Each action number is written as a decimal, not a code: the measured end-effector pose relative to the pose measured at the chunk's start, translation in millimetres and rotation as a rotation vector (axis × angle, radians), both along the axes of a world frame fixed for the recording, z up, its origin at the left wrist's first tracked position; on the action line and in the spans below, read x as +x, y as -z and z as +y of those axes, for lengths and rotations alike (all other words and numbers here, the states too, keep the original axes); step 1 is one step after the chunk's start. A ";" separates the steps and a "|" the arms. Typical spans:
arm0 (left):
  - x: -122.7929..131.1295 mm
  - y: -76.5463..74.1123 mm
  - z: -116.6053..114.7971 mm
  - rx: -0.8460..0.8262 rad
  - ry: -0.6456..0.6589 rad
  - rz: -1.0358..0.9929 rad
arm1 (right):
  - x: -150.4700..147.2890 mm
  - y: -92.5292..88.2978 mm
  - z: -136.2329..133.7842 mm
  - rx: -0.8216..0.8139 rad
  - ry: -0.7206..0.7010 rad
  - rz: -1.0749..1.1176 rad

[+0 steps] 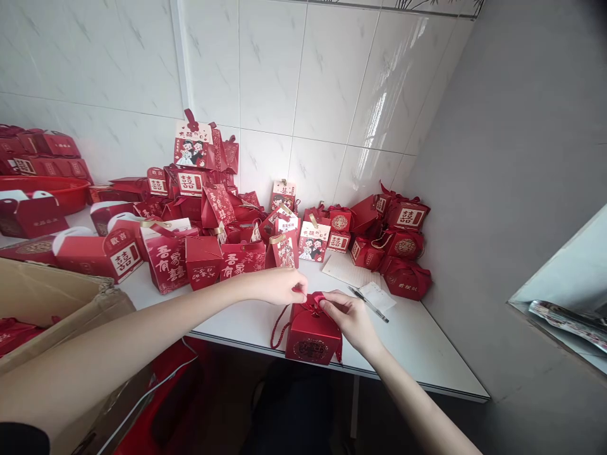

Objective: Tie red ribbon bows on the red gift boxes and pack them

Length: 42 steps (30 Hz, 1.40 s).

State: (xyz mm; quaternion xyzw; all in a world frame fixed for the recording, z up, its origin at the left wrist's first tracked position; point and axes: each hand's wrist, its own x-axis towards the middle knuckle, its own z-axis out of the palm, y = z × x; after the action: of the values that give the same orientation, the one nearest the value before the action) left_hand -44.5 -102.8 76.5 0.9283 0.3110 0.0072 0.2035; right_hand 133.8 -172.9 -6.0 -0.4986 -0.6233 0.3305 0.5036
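Black sleeve [23, 437] at eight o'clock, then an open cardboard carton [61, 285]. At six, a red gift box [310, 335] sits on the white table [441, 357]; the right hand [349, 316] pinches its red ribbon [318, 296], the left hand [284, 287] is pinched narrow, whether on ribbon I cannot tell. Beyond: a pen [374, 306] at four, double-happiness boxes [126, 260] at nine, tiled wall [327, 69] at twelve.

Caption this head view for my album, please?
Right hand pinches red ribbon atop a red box, left hand close beside.

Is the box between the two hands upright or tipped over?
Upright. The box stands on the table, its patterned side facing the camera, and the ribbon is on top, pinched by the right hand.
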 end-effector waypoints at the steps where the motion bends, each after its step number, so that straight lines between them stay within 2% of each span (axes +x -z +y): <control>1: -0.1 -1.1 -0.2 0.008 0.028 0.006 | -0.9 1.5 0.3 0.004 0.005 0.005; 8: 0.6 -2.5 2.2 0.224 0.189 0.001 | -5.3 4.5 0.8 0.024 0.049 0.002; 12: 3.1 -3.2 -1.6 0.288 0.266 -0.007 | -7.6 1.9 0.9 0.055 0.058 -0.029; 18: 5.2 -8.8 -9.2 0.373 0.302 0.074 | -10.3 0.1 0.2 0.094 0.057 -0.115; 23: 9.7 -12.2 -10.0 0.427 0.319 0.081 | -12.9 3.9 1.0 0.086 0.102 -0.004; 29: 16.9 -15.1 -10.0 0.393 0.343 0.043 | -14.2 5.3 1.2 0.075 0.038 0.066; 36: 23.8 -19.6 -6.0 0.221 0.320 -0.020 | -13.6 8.8 4.0 0.004 -0.030 0.191; 42: 26.9 -11.3 11.8 0.059 0.221 -0.125 | -14.4 11.5 6.0 -0.029 -0.030 0.300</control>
State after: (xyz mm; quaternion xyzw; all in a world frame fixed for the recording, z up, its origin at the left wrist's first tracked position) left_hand -17.6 -91.0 87.8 0.9603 0.1930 0.0518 0.1946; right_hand 119.4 -166.8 -17.4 -0.4415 -0.5438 0.4178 0.5787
